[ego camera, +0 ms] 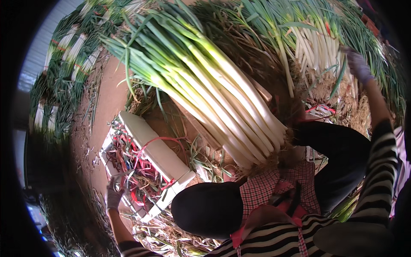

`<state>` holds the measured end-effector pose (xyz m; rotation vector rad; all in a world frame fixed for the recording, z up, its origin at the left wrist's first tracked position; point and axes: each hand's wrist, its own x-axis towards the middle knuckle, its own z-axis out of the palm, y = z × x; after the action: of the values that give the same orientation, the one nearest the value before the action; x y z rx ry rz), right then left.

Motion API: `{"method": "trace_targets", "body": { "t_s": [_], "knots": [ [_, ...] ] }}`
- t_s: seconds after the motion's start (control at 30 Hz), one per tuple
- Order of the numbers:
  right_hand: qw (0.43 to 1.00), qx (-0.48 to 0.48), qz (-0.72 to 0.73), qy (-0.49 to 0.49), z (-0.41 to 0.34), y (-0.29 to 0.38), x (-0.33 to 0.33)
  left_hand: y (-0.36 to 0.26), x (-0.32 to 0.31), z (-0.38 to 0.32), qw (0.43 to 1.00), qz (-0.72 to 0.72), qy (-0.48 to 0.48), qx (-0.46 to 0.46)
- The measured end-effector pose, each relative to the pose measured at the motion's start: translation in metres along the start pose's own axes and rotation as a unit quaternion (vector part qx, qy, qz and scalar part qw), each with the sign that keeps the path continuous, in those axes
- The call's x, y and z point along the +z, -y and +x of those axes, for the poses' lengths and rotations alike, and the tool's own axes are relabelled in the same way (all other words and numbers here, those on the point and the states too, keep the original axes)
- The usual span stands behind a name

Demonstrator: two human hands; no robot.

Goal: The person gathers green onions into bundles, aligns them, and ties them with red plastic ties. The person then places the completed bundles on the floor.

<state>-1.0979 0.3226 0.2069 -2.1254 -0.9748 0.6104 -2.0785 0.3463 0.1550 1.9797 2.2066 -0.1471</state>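
Several trimmed long green onions lie side by side in front of me, their white stems and roots towards my lap. Under them shows a wooden support. My left hand, in a thin pale glove, is at the near-left rim of a white foam box; whether it grips anything is unclear. Red ties and dry leaf scraps fill that box. At the far right my right hand, also gloved and blurred, is beside a pile of untrimmed green onions. Its fingertips are indistinct.
Bundles of green onions tied with red stand at the left. Leaf waste covers the ground by my knee. My dark-clad knees flank a checked apron. Soil-covered roots lie below the right-hand pile.
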Motion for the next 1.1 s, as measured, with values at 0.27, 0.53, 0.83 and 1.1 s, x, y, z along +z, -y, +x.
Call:
{"method": "trace_targets", "body": {
  "t_s": [0.27, 0.53, 0.83, 1.1],
  "knots": [
    [0.83, -0.252, -0.344, 0.359, -0.041, -0.072, 0.266, -0.299, 0.131, -0.034, 0.849, -0.493, 0.18, 0.058],
    [0.731, -0.312, -0.388, 0.466, -0.076, -0.133, 0.346, -0.45, 0.317, -0.02, 0.866, -0.364, 0.343, 0.017],
    [0.716, -0.3, -0.384, 0.501, -0.076, -0.135, 0.369, -0.463, 0.38, -0.002, 0.876, -0.343, 0.335, -0.039],
    [0.697, -0.282, -0.423, 0.506, -0.059, -0.122, 0.344, -0.418, 0.366, -0.014, 0.804, -0.467, 0.348, -0.122]
  ]
}}
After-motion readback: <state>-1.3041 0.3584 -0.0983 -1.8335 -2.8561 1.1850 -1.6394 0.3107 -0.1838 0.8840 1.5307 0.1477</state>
